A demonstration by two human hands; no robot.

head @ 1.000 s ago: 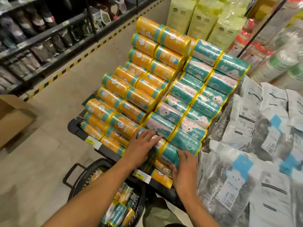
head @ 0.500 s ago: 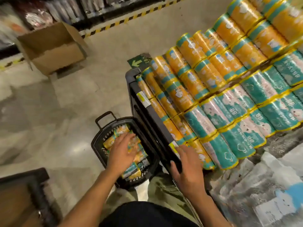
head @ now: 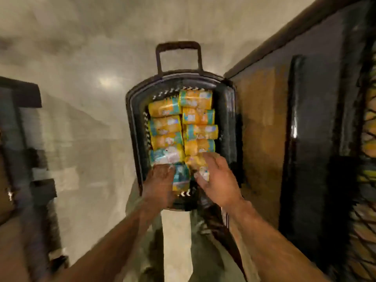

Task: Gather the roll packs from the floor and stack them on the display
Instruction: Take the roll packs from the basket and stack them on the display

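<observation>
With the left hand (head: 160,180) against the teal roll pack (head: 180,176) just right of it, its grip too blurred to tell, and the right hand (head: 218,181) spread loosely over an orange roll pack (head: 193,160), a hasty scoop could drop packs back into the basket (head: 130,110).

Roll packs (head: 184,127) lie in the basket (head: 133,110), left of the display (head: 264,123).

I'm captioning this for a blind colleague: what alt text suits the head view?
Seen from above, a person's left hand and right hand are down at the nearest roll packs in a black basket on the floor, which holds two rows of orange-and-teal packs. A dark display stands beside it. Blur hides whether either hand grips a pack.
</observation>
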